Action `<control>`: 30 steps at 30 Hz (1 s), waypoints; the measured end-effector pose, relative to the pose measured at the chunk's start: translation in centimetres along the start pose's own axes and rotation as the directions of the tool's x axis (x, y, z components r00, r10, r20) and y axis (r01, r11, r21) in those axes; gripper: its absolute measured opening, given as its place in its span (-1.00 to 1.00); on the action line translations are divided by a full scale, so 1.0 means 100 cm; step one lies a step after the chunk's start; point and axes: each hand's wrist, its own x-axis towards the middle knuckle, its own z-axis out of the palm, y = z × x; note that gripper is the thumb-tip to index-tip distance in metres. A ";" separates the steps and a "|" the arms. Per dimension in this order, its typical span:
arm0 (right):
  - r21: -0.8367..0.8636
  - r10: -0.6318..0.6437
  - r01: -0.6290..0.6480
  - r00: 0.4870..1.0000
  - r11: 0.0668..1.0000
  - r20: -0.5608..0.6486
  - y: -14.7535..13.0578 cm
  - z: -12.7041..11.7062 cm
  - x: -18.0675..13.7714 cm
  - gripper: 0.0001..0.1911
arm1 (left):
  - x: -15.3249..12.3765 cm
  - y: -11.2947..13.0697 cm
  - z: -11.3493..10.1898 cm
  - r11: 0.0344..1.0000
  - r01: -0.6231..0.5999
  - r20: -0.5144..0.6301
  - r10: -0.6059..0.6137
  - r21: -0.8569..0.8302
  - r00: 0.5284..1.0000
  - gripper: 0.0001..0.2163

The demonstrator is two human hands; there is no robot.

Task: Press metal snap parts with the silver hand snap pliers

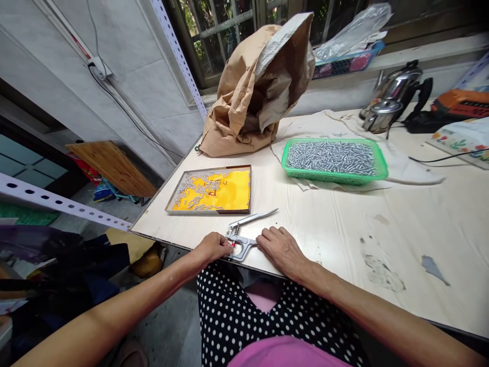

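Observation:
At the table's front edge lies a grey metal hand-press pliers (242, 247), with a spring and a raised upper lever. My right hand (281, 251) is closed over the end of its lower handle, pressing it to the table. The fingers of my left hand (216, 247) are pinched together at the tool's jaw, beside a small red part (234, 244). What sits between those fingertips is too small to tell. Behind the tool, a shallow tray (237, 196) with a yellow bottom holds many small metal pins, mostly toward its left side.
A green basket (332, 177) heaped with small metal pieces stands farther back on a cloth. An open brown paper bag (237, 102) is at the back left. A metal kettle (405, 81) and a small pot (382, 114) stand at the back right of the table (328, 224).

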 end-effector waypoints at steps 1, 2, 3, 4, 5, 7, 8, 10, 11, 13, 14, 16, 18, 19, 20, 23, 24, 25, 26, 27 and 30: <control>0.020 0.016 -0.017 1.000 1.000 0.021 0.003 -0.005 0.002 -0.94 | 0.000 0.001 0.000 1.000 0.004 0.004 -0.004 0.001 1.000 -0.79; 0.040 0.035 -0.037 0.999 0.999 0.034 0.006 -0.010 0.004 -0.85 | 0.000 0.001 -0.001 1.000 0.005 0.009 -0.005 0.002 1.000 -0.79; 0.054 0.055 -0.057 0.998 0.997 0.039 0.012 -0.015 0.007 -0.69 | 0.000 0.001 -0.001 1.000 0.003 0.013 -0.003 0.003 1.000 -0.78; 0.059 0.072 -0.075 0.997 0.995 0.042 0.018 -0.019 0.011 -0.50 | 0.001 0.001 -0.001 1.000 0.001 0.014 -0.001 0.003 1.000 -0.78; 0.053 0.085 -0.088 0.995 0.995 0.048 0.024 -0.022 0.015 -0.31 | 0.001 0.001 -0.001 1.000 0.004 0.015 -0.004 0.005 1.000 -0.77; 0.030 0.089 -0.092 0.991 0.995 0.096 0.036 -0.025 0.023 -0.07 | 0.002 0.001 -0.001 1.000 0.022 0.017 -0.022 0.009 1.000 -0.76; 0.023 0.080 -0.083 0.988 0.996 0.132 0.040 -0.025 0.026 -0.02 | 0.003 0.001 -0.001 0.999 0.032 0.020 -0.033 0.010 0.999 -0.76; 0.022 0.055 -0.059 0.982 0.998 0.180 0.043 -0.023 0.030 0.03 | 0.003 0.000 -0.001 0.999 0.037 0.029 -0.038 0.006 0.999 -0.76; 0.021 0.048 -0.052 0.982 0.998 0.185 0.043 -0.022 0.031 0.06 | 0.003 0.000 0.000 0.999 0.035 0.028 -0.035 0.004 0.999 -0.76; 0.012 0.056 -0.059 0.983 0.998 0.176 0.039 -0.021 0.032 0.08 | 0.002 0.000 0.000 1.000 0.030 0.016 -0.030 0.003 0.999 -0.76; 0.008 0.064 -0.066 0.982 0.998 0.177 0.037 -0.021 0.032 0.05 | 0.002 0.000 0.000 0.999 0.033 0.012 -0.033 0.002 0.999 -0.76; 0.005 0.075 -0.078 0.977 0.997 0.200 0.034 -0.023 0.032 -0.08 | 0.003 -0.001 0.000 0.999 0.043 0.014 -0.043 -0.006 0.999 -0.77; 0.005 0.072 -0.075 0.970 0.997 0.231 0.032 -0.025 0.033 -0.22 | 0.005 0.000 0.001 0.998 0.060 0.026 -0.059 -0.011 0.998 -0.79; 0.007 0.065 -0.069 0.968 0.998 0.242 0.032 -0.026 0.034 -0.27 | 0.005 0.000 0.001 0.997 0.070 0.026 -0.070 -0.011 0.997 -0.80; 0.010 0.061 -0.066 0.967 0.998 0.249 0.032 -0.026 0.035 -0.31 | 0.006 0.001 0.001 0.997 0.079 0.023 -0.079 -0.007 0.997 -0.80; 0.035 0.049 -0.059 0.967 0.998 0.249 0.031 -0.024 0.035 -0.40 | 0.006 0.002 -0.001 0.995 0.095 0.002 -0.095 0.019 0.995 -0.79; 0.044 0.046 -0.059 0.968 0.997 0.246 0.031 -0.023 0.035 -0.43 | 0.004 0.002 -0.001 0.994 0.096 0.008 -0.097 0.047 0.995 -0.78; 0.051 0.045 -0.059 0.969 0.997 0.242 0.030 -0.021 0.034 -0.46 | 0.002 0.003 -0.001 0.992 0.086 0.007 -0.087 0.094 0.996 -0.78; 0.057 0.043 -0.059 0.971 0.997 0.236 0.030 -0.020 0.033 -0.49 | -0.001 0.005 0.000 0.987 0.054 -0.026 -0.050 0.153 0.998 -0.78; 0.063 0.044 -0.060 0.972 0.996 0.229 0.029 -0.019 0.032 -0.51 | -0.005 0.007 0.001 0.975 -0.004 -0.089 0.025 0.222 0.996 -0.80; 0.068 0.050 -0.065 0.977 0.996 0.207 0.026 -0.017 0.031 -0.53 | -0.013 0.018 0.009 0.848 -0.256 -0.277 0.413 0.465 0.868 -0.84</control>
